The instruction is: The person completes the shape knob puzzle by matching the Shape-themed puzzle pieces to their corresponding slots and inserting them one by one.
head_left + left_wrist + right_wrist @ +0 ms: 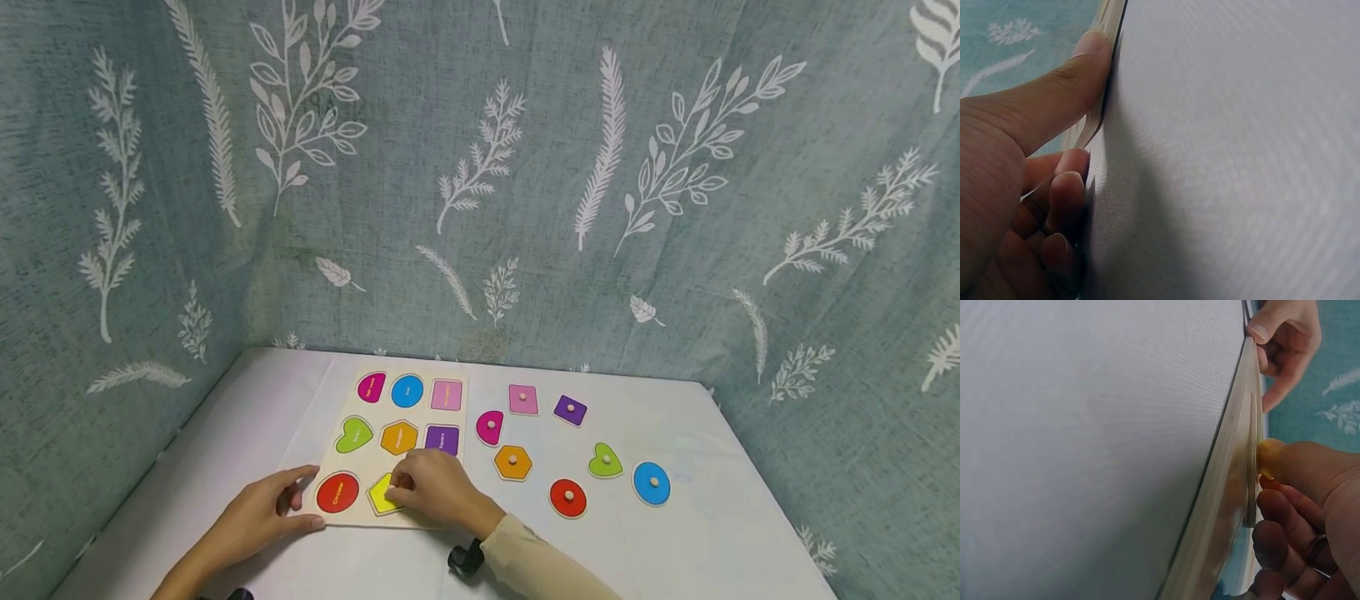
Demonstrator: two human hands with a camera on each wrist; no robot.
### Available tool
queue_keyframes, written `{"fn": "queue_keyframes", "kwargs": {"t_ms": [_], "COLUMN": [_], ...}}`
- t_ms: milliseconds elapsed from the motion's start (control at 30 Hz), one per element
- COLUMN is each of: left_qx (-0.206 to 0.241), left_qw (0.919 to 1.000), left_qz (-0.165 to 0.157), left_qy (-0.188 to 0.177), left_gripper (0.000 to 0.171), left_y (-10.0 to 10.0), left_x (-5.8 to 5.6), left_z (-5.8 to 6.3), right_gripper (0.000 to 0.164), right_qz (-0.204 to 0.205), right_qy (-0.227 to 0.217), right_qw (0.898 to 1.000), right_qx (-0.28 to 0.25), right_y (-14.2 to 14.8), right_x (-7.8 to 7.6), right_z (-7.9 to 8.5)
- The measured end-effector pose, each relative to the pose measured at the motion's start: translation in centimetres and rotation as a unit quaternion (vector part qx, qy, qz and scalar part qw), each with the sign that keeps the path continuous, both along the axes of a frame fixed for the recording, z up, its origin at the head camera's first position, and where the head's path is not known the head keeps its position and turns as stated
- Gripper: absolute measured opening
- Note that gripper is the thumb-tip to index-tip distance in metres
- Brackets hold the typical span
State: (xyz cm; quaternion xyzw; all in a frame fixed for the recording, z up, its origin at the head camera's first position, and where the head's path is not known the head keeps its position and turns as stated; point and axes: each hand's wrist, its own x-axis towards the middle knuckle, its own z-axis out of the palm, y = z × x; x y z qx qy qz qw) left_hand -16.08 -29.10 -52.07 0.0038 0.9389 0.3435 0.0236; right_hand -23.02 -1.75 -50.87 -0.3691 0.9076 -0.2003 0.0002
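Fingers and thumb of the right hand (437, 486) are clamped on the yellow pentagon piece (378, 497), which is held at the near row of the wooden shape puzzle board (372, 455); its knob is hidden by the hand. Fingers and thumb of the left hand (261, 510) are spread apart and rested against the board's near left corner. Right of the board, a magenta half-round (490, 432), an orange hexagon (513, 470), a red circle (567, 507) and a green heart (604, 467) are laid out on the white tablecloth (697, 533).
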Motion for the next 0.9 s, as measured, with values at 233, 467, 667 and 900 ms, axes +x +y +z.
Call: {"fn": "queue_keyframes", "kwargs": {"t_ms": [233, 467, 667, 900], "left_qx": [-0.004, -0.005, -0.009, -0.001], "left_qw": [0.9999, 0.9998, 0.9994, 0.9999], "left_qz": [-0.009, -0.012, -0.022, -0.011], "left_qy": [0.008, 0.015, 0.027, 0.008], "left_gripper": [0.089, 0.090, 0.088, 0.090], "left_y": [-0.03, -0.09, -0.15, 0.02], "left_x": [0.08, -0.01, 0.03, 0.17], "left_z": [-0.02, 0.02, 0.11, 0.25], "right_gripper": [0.012, 0.012, 0.011, 0.014], "right_qz": [0.003, -0.002, -0.007, -0.009], "right_qy": [-0.008, -0.012, -0.027, -0.036], "right_qw": [1.000, 1.000, 1.000, 0.999], "right_qx": [-0.002, 0.000, -0.008, -0.008], "right_y": [-0.09, -0.14, -0.14, 0.55], "right_x": [0.02, 0.22, 0.40, 0.31], "right_z": [-0.31, 0.04, 0.08, 0.39]}}
